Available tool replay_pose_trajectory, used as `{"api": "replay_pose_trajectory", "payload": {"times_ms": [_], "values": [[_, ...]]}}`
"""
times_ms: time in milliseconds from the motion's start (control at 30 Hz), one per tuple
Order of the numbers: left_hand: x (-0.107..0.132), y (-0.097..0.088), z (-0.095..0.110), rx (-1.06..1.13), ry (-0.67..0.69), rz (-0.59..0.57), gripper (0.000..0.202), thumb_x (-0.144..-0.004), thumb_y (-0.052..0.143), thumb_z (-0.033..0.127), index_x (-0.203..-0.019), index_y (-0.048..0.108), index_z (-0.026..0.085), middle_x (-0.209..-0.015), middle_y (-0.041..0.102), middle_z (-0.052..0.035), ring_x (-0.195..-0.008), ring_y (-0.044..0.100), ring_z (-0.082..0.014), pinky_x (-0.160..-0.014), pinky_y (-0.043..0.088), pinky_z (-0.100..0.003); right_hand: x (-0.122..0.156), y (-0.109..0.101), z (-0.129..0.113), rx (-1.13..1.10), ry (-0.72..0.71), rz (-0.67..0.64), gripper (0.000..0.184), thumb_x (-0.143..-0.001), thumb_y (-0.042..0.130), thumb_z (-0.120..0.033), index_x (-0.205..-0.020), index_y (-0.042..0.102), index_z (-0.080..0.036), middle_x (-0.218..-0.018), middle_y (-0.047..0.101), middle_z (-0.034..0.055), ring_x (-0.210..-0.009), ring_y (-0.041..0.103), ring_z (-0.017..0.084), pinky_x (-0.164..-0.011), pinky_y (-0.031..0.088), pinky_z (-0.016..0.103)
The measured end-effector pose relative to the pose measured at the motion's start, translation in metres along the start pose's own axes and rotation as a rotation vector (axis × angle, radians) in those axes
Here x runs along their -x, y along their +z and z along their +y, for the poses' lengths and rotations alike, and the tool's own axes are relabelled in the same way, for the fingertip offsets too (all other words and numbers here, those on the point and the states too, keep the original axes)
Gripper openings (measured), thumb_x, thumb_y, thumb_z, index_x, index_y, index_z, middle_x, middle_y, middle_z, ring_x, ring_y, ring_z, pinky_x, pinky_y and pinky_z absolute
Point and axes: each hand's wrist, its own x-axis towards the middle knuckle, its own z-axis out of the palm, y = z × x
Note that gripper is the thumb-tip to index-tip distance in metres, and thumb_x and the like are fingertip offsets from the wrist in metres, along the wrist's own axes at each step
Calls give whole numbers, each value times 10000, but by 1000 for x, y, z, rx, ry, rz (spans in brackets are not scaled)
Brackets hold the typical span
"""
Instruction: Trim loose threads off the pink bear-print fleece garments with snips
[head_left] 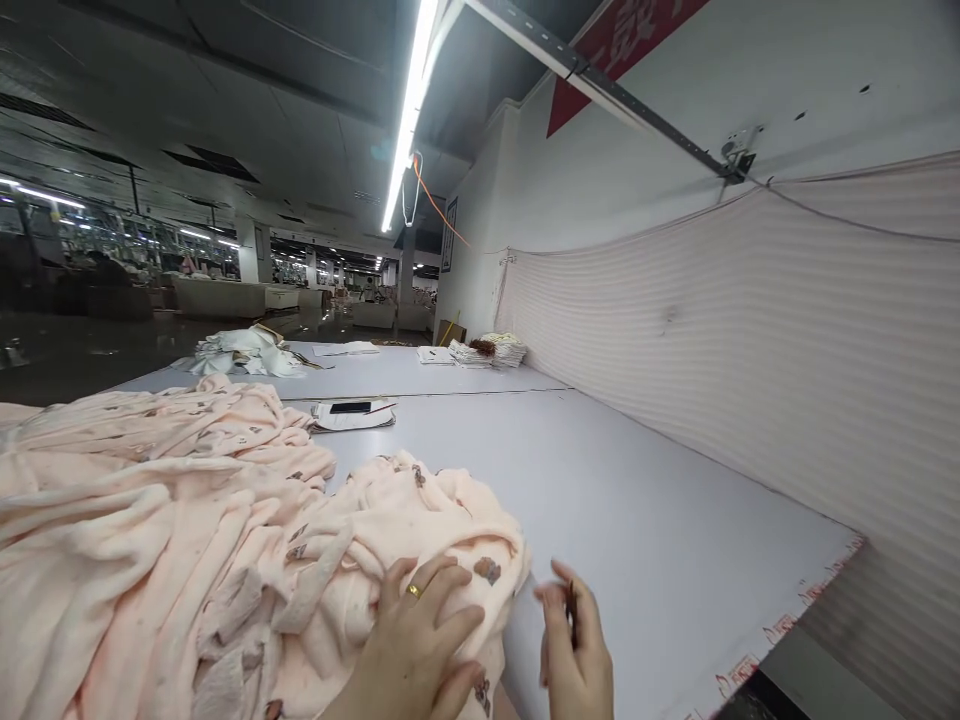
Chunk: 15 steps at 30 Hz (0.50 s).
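A bunched heap of pale peach plush fabric (427, 510) with brown printed motifs lies on the light grey table. My left hand (420, 630), a gold ring on one finger, rests on top of it with fingers spread, pressing the cloth without gripping it. To the right, just off the heap's edge, my right hand (574, 640) is held above the table with its fingers curled. A thin dark thing shows between thumb and fingers there, too small and blurred to name. More of the same peach fabric (112, 540) spreads across the left side, with a greyish folded piece among it.
Beyond the heap, papers (352, 418) lie with a dark phone (351, 407) and a pen on them. Farther back are a pile of pale cloth (244, 352) and paper stacks (480, 354). A striped pink cloth (720, 340) hangs along the right wall beside the table (637, 500).
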Motion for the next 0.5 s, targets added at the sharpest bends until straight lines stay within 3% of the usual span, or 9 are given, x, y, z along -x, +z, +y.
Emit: {"api": "replay_pose_trajectory", "payload": {"times_ms": [33,100,167,233,300,367,433,500], "values": [[3,5,3,-10,-8,27,344,-691,548,164,-1009,562,295,-1182,605,-37,-1174,485,-290,-949,213,-493,-12,-1,-10,4,28,-1,478,-772,662,-466,-1179,585,-227,-906,676,43,-563,560,131,-463,432,210],[9,9,10,-26,-41,66,334,-661,550,148,-962,575,289,-1153,622,-39,-1140,510,-293,-945,214,-505,-32,3,-24,-35,92,-126,399,-713,726,-405,-1049,649,-204,-852,664,32,-648,572,145,-477,419,193],[12,7,14,-23,-68,84,301,-655,558,149,-922,585,285,-1145,630,-42,-1115,527,-290,-943,243,-501,-41,12,-30,-78,133,-218,329,-716,720,-399,-951,665,-174,-714,622,4,-557,517,112,-407,338,173],[12,-1,9,2,-82,113,266,-680,590,198,-935,590,272,-1207,606,-61,-1139,513,-292,-946,302,-468,-40,17,-28,-185,188,-256,359,-743,705,-422,-971,639,-154,-596,551,-44,-410,366,45,-365,224,158],[10,-13,-5,22,-79,141,335,-744,602,287,-1077,570,256,-1356,506,-87,-1243,438,-298,-967,347,-431,-33,17,-25,-339,257,-293,412,-750,725,-422,-1026,597,-144,-514,478,-95,-355,225,0,-376,156,148],[6,-25,-25,16,-143,145,475,-816,561,359,-1269,473,248,-1472,383,-91,-1355,307,-306,-1050,306,-464,-25,13,-23,-471,312,-332,417,-747,751,-398,-1028,577,-144,-452,418,-129,-342,171,-16,-390,131,144],[1,-36,-45,51,-247,42,528,-860,510,415,-1357,402,272,-1465,410,-76,-1374,288,-318,-1098,238,-543,-20,8,-26,-529,340,-361,391,-756,750,-385,-1012,576,-145,-400,370,-145,-335,159,-15,-395,145,142],[-1,-41,-55,162,-337,-114,538,-861,496,479,-1357,419,285,-1367,534,-71,-1296,422,-316,-1071,313,-544,-16,5,-31,-558,361,-373,371,-767,740,-386,-997,576,-145,-367,341,-152,-331,148,-9,-394,159,141]]}}
